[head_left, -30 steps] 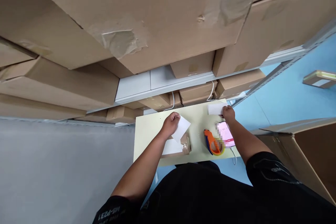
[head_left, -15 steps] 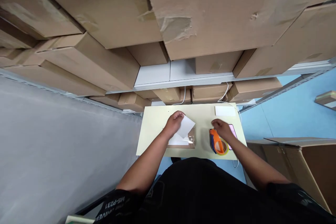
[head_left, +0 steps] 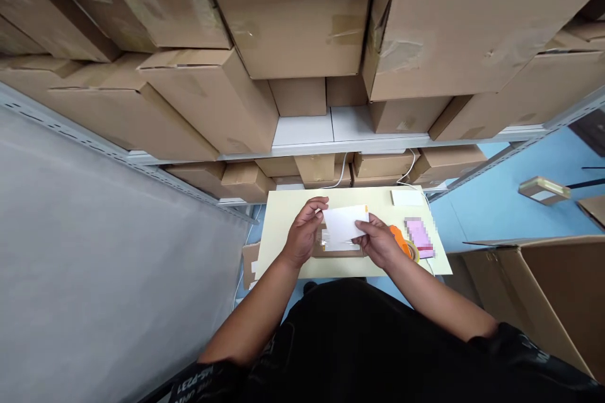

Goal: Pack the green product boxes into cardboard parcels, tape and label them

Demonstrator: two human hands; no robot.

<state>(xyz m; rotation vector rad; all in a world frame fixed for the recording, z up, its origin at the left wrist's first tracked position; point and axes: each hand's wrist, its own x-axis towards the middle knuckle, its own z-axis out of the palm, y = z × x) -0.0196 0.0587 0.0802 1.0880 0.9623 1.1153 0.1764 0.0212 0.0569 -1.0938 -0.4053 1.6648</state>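
Observation:
A white slip of paper (head_left: 344, 221) with a small orange mark at its upper right corner is held up between my two hands. The left edge is pinched by my left hand (head_left: 305, 233), its fingers curled. At the right edge, the thumb of my right hand (head_left: 379, 240) lies on the front of the paper with the fingers behind. Beneath the paper rests a small flat cardboard box (head_left: 338, 253) with a white sheet and shiny clear tape on top, partly covered by my hands. Beside my right wrist lies an orange tape dispenser (head_left: 399, 240) holding a yellowish roll.
The pale yellow table (head_left: 283, 208) carries a white rectangular item (head_left: 407, 198) and a pixelated pink object (head_left: 419, 238). Shelves of cardboard boxes (head_left: 302, 19) rise behind it. A large open carton (head_left: 529, 289) stands right; a grey wall (head_left: 118, 252) is left.
My right hand has moved left from near the tape dispenser and now grips the paper's right edge. The paper is turned more level. The camera view has shifted.

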